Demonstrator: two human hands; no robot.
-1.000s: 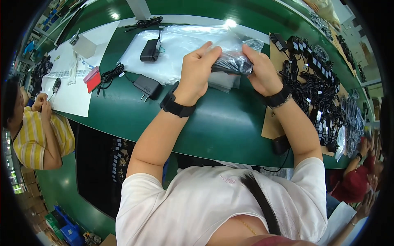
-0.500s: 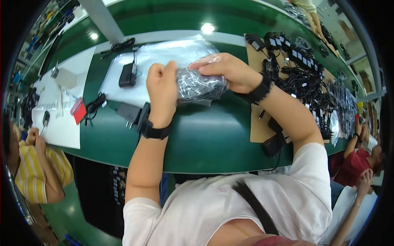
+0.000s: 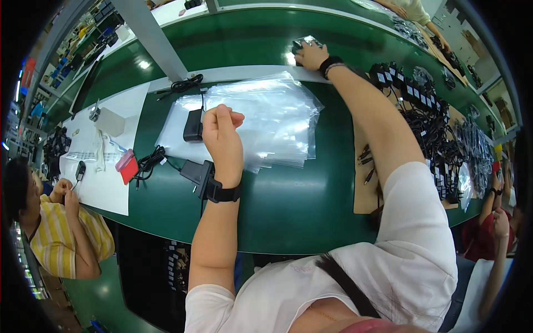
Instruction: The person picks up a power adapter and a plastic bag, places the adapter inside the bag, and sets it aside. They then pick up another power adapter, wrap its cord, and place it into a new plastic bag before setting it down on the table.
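My right arm [image 3: 375, 116] stretches far ahead, over the pale ledge at the back of the bench. At its end my right hand [image 3: 312, 55] has its fingers on a small clear plastic bag with black contents [image 3: 301, 44], which is on the green surface beyond. What exactly is inside cannot be made out. My left hand [image 3: 223, 130] is held closed above the near stack of flat clear plastic bags [image 3: 272, 122], with nothing seen in it. Beside it a black power adapter [image 3: 193, 125] lies on the stack. Another adapter [image 3: 191, 171] is by my left wrist.
On the right, cardboard [image 3: 363, 191] bears a heap of black adapters and cables [image 3: 419, 119]. To the left are a coiled cable [image 3: 150, 164], a red piece [image 3: 129, 170] and a white sheet [image 3: 116, 191]. A co-worker in yellow stripes [image 3: 66, 238] sits left; a grey post [image 3: 152, 41] rises behind.
My right hand has carried the filled bag forward from in front of me to the far green surface. My left hand has let go of it and stays over the bag stack.
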